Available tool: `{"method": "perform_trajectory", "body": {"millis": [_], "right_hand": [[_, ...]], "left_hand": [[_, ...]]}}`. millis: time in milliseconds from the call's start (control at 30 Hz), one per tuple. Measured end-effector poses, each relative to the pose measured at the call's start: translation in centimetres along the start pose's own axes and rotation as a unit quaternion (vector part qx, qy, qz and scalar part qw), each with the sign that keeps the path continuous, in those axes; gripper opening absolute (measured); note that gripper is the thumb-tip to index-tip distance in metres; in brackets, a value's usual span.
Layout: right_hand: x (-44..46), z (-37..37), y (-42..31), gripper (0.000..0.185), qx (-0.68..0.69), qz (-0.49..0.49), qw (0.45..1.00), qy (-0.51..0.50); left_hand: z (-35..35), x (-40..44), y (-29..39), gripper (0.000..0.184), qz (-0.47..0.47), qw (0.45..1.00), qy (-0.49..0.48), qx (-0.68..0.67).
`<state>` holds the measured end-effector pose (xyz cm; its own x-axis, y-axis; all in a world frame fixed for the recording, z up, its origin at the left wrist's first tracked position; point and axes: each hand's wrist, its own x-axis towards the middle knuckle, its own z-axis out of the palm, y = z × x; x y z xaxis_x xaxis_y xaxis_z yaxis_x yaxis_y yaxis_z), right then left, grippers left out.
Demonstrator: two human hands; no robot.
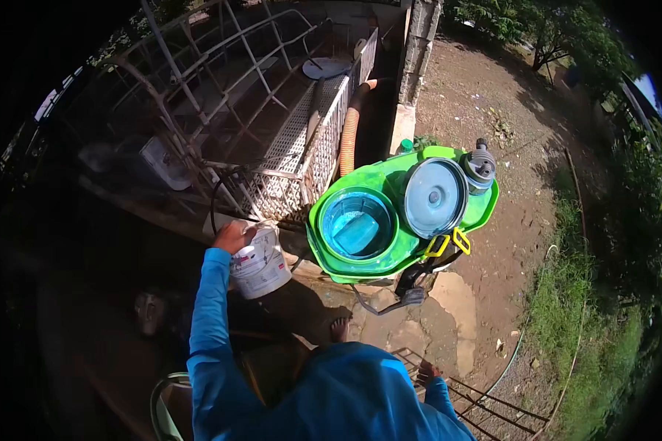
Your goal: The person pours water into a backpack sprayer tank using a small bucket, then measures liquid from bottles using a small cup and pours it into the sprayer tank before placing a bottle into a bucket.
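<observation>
My left hand (234,237) is closed on the rim of a white plastic bucket (261,268) with printed labels. The bucket hangs tilted to the left of a bright green backpack sprayer (375,180). The sprayer's blue-stained filler opening (359,224) is uncovered and has liquid or a strainer inside. Beside it lies a round grey-blue lid (435,197). A dark capped fitting (481,167) and yellow buckles (449,242) are at its right. My right hand (426,373) is low beside my body, near thin metal bars, and its fingers are not clear.
Behind the bucket stands a rusty metal frame with a white lattice crate (301,158). An orange corrugated hose (350,132) runs alongside it. A concrete post (419,51) rises behind the sprayer. Metal bars (485,397) and a thin hose (511,360) lie at lower right, near grass.
</observation>
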<state>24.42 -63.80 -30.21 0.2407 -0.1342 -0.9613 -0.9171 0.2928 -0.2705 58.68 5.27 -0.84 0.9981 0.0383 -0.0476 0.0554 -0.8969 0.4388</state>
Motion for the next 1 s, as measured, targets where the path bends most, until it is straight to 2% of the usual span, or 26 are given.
{"method": "perform_trajectory", "body": {"millis": [100,133,167,200,233,267,333,433,500,633,700,767,867,900,1000], "right_hand": [[-2.0,0.6,-3.1,0.037,0.006,-0.008,1.0,0.003],[-3.0,0.8,-3.7,0.034,0.008,-0.018,1.0,-0.007],[-3.3,1.0,-4.4,0.034,0.021,-0.017,1.0,0.003],[-1.8,0.4,-4.6,0.035,0.043,-0.02,0.998,-0.048],[-1.2,-0.3,-3.0,0.036,0.081,-0.024,0.992,-0.09],[-0.9,-0.4,-2.0,0.036,0.095,-0.023,0.992,-0.083],[-1.0,0.2,-0.1,0.051,0.009,-0.113,0.993,-0.011],[-4.4,0.8,1.1,0.05,0.017,-0.144,0.989,-0.041],[-5.7,1.2,0.6,0.04,0.047,-0.053,0.997,0.03],[-7.5,0.8,1.3,0.035,0.047,-0.066,0.995,0.058],[-6.4,-0.4,0.8,0.034,0.113,0.013,0.992,0.045],[-7.6,0.1,0.7,0.037,0.057,-0.061,0.993,0.087],[-6.7,-0.6,0.7,0.043,0.052,-0.082,0.993,0.064],[-6.2,-0.9,0.1,0.043,0.06,-0.081,0.993,0.064],[-4.7,-2.0,-1.3,0.049,-0.042,-0.043,0.995,0.08]], "left_hand": [[1.0,1.7,1.1,0.041,-0.012,1.0,-0.008,0.008],[2.4,2.8,-0.4,0.037,0.065,0.996,0.043,0.03],[2.7,3.7,-0.6,0.037,0.073,0.995,0.046,0.045],[2.5,4.2,-0.2,0.037,0.081,0.993,0.062,0.059],[2.9,5.7,1.3,0.037,0.104,0.99,0.069,0.067],[2.7,6.0,2.1,0.037,0.119,0.986,0.082,0.088],[3.2,6.9,2.7,0.036,0.15,0.975,0.105,0.124],[3.1,7.9,3.3,0.035,0.169,0.974,0.106,0.105],[3.1,8.5,4.0,0.033,0.162,0.972,0.119,0.121],[3.8,8.7,4.7,0.03,0.172,0.949,0.171,0.202],[4.8,8.7,4.0,0.028,0.185,0.935,0.204,0.222],[5.4,8.2,4.2,0.025,0.187,0.933,0.204,0.23],[6.4,8.9,1.6,0.021,0.315,0.898,0.263,0.161],[6.6,8.9,1.9,0.021,0.297,0.902,0.264,0.171],[7.3,7.6,2.5,0.022,0.243,0.911,0.269,0.195]]}}
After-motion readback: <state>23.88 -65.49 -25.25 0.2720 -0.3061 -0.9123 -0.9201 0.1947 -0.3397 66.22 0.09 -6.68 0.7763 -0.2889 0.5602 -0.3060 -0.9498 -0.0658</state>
